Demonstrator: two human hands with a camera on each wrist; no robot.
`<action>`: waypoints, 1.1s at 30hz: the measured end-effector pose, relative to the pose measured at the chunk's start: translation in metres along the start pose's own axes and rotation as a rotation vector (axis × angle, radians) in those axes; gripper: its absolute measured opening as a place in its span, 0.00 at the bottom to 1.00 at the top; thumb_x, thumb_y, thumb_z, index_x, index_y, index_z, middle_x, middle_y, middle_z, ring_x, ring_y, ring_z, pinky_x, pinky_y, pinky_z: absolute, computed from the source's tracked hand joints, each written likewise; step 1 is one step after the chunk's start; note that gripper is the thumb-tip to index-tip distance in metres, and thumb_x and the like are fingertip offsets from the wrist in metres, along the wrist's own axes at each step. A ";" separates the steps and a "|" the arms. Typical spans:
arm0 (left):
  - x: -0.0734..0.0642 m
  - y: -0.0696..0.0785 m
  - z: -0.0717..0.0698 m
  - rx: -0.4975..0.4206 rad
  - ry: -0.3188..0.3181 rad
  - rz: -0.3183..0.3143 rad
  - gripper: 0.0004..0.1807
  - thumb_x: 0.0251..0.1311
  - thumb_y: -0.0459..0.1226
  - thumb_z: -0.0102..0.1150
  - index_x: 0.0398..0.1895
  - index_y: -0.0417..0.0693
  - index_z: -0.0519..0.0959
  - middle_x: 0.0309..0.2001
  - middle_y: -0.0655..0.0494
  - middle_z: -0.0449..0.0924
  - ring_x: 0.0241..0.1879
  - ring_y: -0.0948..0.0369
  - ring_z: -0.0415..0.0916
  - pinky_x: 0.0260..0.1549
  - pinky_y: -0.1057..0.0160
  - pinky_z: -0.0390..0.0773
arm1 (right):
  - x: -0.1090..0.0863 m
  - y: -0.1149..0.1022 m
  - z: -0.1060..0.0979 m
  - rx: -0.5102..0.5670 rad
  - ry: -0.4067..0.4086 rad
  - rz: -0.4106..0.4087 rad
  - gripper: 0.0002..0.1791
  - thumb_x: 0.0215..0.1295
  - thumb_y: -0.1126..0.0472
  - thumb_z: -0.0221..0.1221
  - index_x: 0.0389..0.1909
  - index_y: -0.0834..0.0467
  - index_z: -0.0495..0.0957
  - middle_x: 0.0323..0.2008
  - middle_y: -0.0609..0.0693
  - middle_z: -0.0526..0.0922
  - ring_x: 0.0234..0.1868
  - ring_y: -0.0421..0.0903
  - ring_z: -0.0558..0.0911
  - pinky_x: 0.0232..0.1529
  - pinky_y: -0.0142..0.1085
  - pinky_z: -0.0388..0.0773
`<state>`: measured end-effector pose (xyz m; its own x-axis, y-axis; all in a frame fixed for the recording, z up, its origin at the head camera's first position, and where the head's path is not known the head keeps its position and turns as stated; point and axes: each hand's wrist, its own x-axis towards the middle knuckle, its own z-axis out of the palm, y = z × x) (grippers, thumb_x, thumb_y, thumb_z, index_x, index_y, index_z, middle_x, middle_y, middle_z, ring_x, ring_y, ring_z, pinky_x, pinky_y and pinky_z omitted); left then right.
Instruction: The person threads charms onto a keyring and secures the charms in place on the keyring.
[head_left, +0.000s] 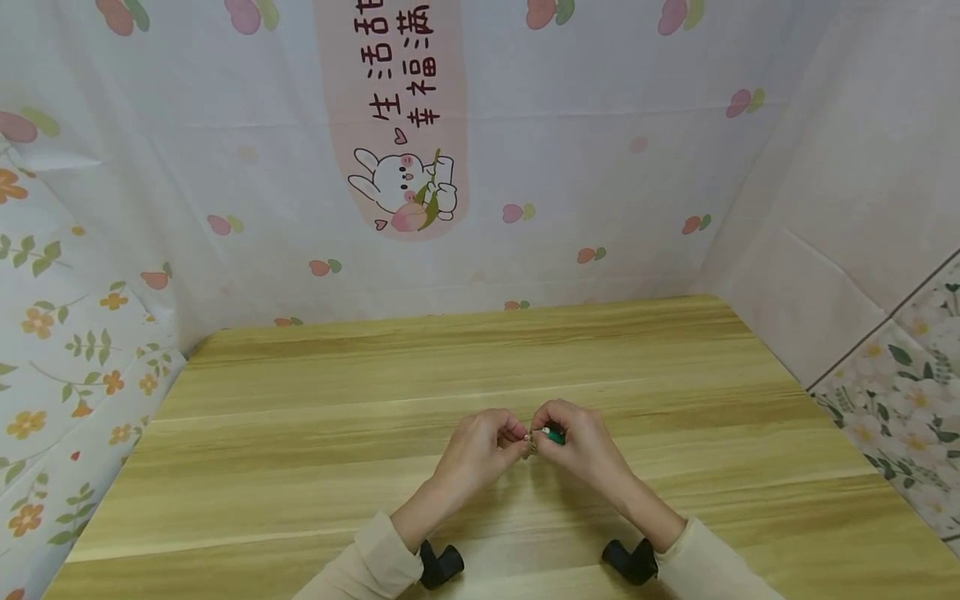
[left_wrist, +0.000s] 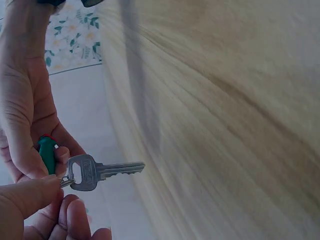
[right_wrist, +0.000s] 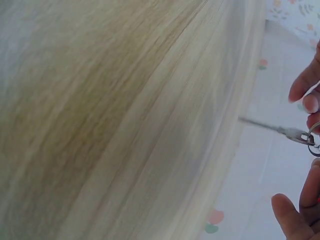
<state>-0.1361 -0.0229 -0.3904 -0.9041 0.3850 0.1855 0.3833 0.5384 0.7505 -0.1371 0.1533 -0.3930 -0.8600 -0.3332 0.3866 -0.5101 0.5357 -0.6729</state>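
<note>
In the head view my left hand (head_left: 476,446) and right hand (head_left: 585,437) meet fingertip to fingertip above the table. A silver key (left_wrist: 102,172) hangs from a thin metal key ring (right_wrist: 312,140), its toothed blade pointing away from the fingers. In the left wrist view my left thumb and fingers pinch the ring beside the key's head. My right hand's curled fingers hold a small green piece (left_wrist: 47,154) with a red band at one end; its kind is unclear. Fingers hide part of the ring and of the green piece.
Beneath both hands lies a wood-grain table (head_left: 337,392). A printed white cloth (head_left: 570,150) hangs behind it, and flowered cloth (head_left: 67,375) hangs on the left. Black wrist mounts (head_left: 442,567) sit by both sleeves.
</note>
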 end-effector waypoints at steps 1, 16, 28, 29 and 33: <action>0.000 0.001 0.000 0.024 0.008 0.008 0.02 0.55 0.33 0.65 0.28 0.46 0.81 0.27 0.59 0.81 0.25 0.71 0.74 0.25 0.75 0.73 | 0.000 0.000 0.000 -0.004 0.001 0.002 0.12 0.50 0.73 0.60 0.23 0.52 0.75 0.24 0.41 0.77 0.24 0.32 0.70 0.23 0.26 0.71; -0.001 -0.003 0.000 -0.036 0.095 0.063 0.02 0.54 0.33 0.65 0.26 0.44 0.82 0.23 0.58 0.82 0.19 0.74 0.67 0.18 0.74 0.69 | 0.001 0.005 -0.001 0.117 -0.005 0.142 0.06 0.55 0.72 0.60 0.26 0.57 0.78 0.25 0.45 0.81 0.25 0.34 0.71 0.25 0.27 0.71; 0.000 -0.001 -0.001 -0.077 -0.011 0.022 0.02 0.53 0.32 0.66 0.29 0.42 0.82 0.27 0.55 0.84 0.23 0.73 0.74 0.22 0.75 0.74 | -0.002 0.002 -0.001 0.069 -0.011 0.075 0.10 0.51 0.74 0.59 0.24 0.54 0.76 0.22 0.41 0.77 0.22 0.32 0.69 0.22 0.26 0.68; 0.001 -0.001 -0.001 -0.074 -0.013 0.021 0.02 0.53 0.32 0.65 0.29 0.42 0.82 0.27 0.55 0.84 0.23 0.73 0.74 0.22 0.75 0.74 | -0.002 0.001 -0.001 0.054 -0.009 0.060 0.11 0.51 0.74 0.60 0.24 0.53 0.76 0.22 0.41 0.77 0.22 0.32 0.68 0.22 0.26 0.68; 0.001 0.001 -0.002 -0.034 0.005 0.017 0.02 0.55 0.33 0.65 0.27 0.44 0.82 0.26 0.57 0.83 0.23 0.73 0.74 0.22 0.75 0.73 | -0.002 -0.002 0.001 0.028 0.000 0.028 0.12 0.51 0.74 0.60 0.23 0.52 0.75 0.23 0.40 0.76 0.21 0.31 0.67 0.20 0.26 0.67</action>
<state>-0.1368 -0.0234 -0.3879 -0.8983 0.3903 0.2016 0.3922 0.5058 0.7683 -0.1340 0.1524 -0.3929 -0.8738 -0.3186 0.3674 -0.4853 0.5232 -0.7005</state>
